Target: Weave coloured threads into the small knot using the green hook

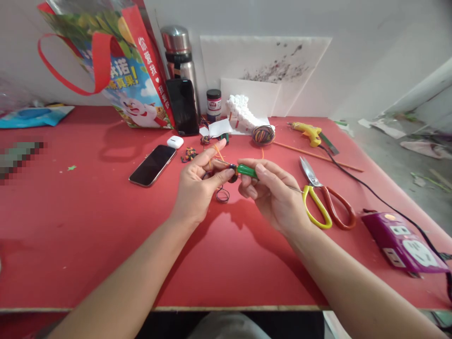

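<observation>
My right hand (278, 195) grips a crochet hook by its green handle (247, 171), with the metal tip pointing left. Between the thumb and fingers of my left hand (194, 188) is a small dark and orange crochet piece (233, 178), where the hook's tip meets it. An orange strand of yarn (219, 151) passes over a raised left finger. Below, a loose dark loop of yarn (222, 194) hangs near the tabletop. Farther back sits a multicoloured yarn ball (263, 135). My fingers partly hide the crochet piece.
On the red table (106, 245), scissors (319, 200), a yellow glue gun (309, 133) and a purple box (404, 240) lie right. A phone (153, 165) and white earbud case (175, 141) lie left. Behind stand a bag (141, 101), a thermos (176, 42) and an upright phone (182, 108).
</observation>
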`<move>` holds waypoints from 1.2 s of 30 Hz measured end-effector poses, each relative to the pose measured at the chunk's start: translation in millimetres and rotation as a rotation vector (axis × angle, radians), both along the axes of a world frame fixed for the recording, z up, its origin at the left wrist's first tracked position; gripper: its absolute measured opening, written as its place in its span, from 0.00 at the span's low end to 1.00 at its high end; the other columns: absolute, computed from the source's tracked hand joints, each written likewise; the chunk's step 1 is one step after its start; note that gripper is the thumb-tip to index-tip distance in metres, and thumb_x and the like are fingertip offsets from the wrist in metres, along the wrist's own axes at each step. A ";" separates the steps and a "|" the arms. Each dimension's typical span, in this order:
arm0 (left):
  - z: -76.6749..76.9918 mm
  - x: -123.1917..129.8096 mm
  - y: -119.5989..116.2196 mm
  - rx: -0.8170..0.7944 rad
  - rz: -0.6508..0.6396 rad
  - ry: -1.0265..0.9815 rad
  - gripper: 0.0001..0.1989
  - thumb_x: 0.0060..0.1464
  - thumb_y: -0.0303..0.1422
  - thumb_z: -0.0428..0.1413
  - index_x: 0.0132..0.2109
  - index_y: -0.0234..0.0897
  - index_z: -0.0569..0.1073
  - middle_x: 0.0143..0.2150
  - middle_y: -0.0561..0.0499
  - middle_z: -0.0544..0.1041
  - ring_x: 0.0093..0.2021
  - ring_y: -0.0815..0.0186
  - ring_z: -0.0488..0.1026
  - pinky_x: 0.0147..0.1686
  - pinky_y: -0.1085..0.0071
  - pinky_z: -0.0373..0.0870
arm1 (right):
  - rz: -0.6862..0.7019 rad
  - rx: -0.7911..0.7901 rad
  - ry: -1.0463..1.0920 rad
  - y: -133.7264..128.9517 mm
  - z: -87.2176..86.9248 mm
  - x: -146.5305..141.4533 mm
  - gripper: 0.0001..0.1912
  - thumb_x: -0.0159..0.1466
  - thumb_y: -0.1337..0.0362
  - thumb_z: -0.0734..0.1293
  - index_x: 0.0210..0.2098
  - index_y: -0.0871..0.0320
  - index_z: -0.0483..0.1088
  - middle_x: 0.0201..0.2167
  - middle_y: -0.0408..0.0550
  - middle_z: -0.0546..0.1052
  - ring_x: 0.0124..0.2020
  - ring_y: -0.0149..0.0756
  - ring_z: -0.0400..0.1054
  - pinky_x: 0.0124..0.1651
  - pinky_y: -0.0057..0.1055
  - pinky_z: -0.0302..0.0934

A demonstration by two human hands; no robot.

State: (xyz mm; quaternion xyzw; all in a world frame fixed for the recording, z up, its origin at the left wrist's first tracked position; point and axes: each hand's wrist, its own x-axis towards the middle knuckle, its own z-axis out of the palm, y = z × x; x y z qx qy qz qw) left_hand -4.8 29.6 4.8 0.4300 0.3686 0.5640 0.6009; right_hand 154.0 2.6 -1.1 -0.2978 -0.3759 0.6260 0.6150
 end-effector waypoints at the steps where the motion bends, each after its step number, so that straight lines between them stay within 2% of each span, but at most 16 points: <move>1: 0.2 0.1 -0.3 0.006 0.004 -0.006 0.29 0.47 0.26 0.73 0.58 0.44 0.84 0.31 0.57 0.81 0.34 0.69 0.78 0.42 0.70 0.74 | -0.011 -0.001 0.012 -0.1 -0.2 -1.0 0.09 0.66 0.59 0.74 0.42 0.56 0.85 0.27 0.43 0.78 0.24 0.27 0.63 0.32 0.32 0.61; 7: 2.4 -2.0 -0.4 -0.018 -0.040 -0.034 0.31 0.47 0.27 0.74 0.59 0.46 0.84 0.32 0.57 0.82 0.35 0.69 0.78 0.41 0.71 0.74 | 0.009 -0.044 0.054 2.8 -0.2 -0.5 0.09 0.66 0.59 0.75 0.41 0.56 0.84 0.26 0.42 0.76 0.22 0.25 0.59 0.32 0.31 0.62; 11: 5.1 -3.8 0.7 -0.020 -0.049 -0.020 0.27 0.47 0.30 0.75 0.55 0.45 0.85 0.34 0.55 0.84 0.35 0.69 0.79 0.38 0.71 0.74 | 0.039 -0.054 0.027 5.0 -1.0 3.9 0.10 0.62 0.58 0.78 0.41 0.55 0.84 0.26 0.41 0.76 0.22 0.25 0.57 0.32 0.32 0.61; 15: 5.8 -4.6 2.7 -0.002 -0.022 -0.035 0.25 0.45 0.28 0.75 0.53 0.44 0.86 0.32 0.55 0.84 0.34 0.68 0.80 0.42 0.69 0.77 | 0.061 -0.045 0.001 4.7 -2.3 4.9 0.11 0.60 0.59 0.80 0.41 0.54 0.85 0.27 0.41 0.77 0.23 0.25 0.58 0.32 0.33 0.60; 20: 5.0 -5.8 2.2 0.023 -0.018 0.009 0.31 0.45 0.27 0.75 0.59 0.43 0.84 0.32 0.55 0.84 0.32 0.67 0.80 0.41 0.68 0.78 | 0.018 0.013 -0.020 1.1 -3.0 1.5 0.11 0.62 0.57 0.80 0.43 0.53 0.86 0.28 0.42 0.78 0.24 0.27 0.61 0.33 0.35 0.62; 24: 5.0 -4.7 0.0 0.019 -0.014 0.002 0.32 0.47 0.27 0.74 0.61 0.43 0.83 0.32 0.55 0.83 0.33 0.67 0.80 0.41 0.68 0.77 | -0.002 0.099 -0.048 -1.1 -7.4 0.2 0.11 0.66 0.57 0.78 0.46 0.52 0.86 0.29 0.43 0.79 0.27 0.29 0.66 0.36 0.34 0.63; 28: 6.4 -2.3 0.1 0.006 -0.010 -0.037 0.30 0.46 0.27 0.75 0.58 0.42 0.83 0.32 0.56 0.83 0.33 0.69 0.79 0.42 0.70 0.77 | -0.046 0.165 -0.141 -1.2 -14.5 0.6 0.11 0.69 0.57 0.75 0.50 0.50 0.84 0.32 0.43 0.79 0.30 0.32 0.68 0.38 0.36 0.66; 32: 8.2 1.2 -1.7 -0.021 0.017 -0.090 0.32 0.43 0.26 0.76 0.58 0.40 0.83 0.30 0.58 0.81 0.33 0.71 0.78 0.41 0.73 0.76 | -0.097 0.201 -0.249 -4.1 -16.8 -2.7 0.13 0.72 0.54 0.73 0.52 0.51 0.81 0.31 0.42 0.77 0.29 0.32 0.67 0.36 0.35 0.66; 36: 7.7 8.0 -9.6 -0.123 0.090 -0.093 0.36 0.45 0.26 0.75 0.62 0.40 0.80 0.30 0.58 0.80 0.31 0.71 0.76 0.29 0.76 0.71 | -0.271 0.269 -0.489 -10.0 -16.1 -10.9 0.12 0.74 0.54 0.70 0.53 0.51 0.79 0.38 0.46 0.82 0.33 0.34 0.72 0.41 0.37 0.72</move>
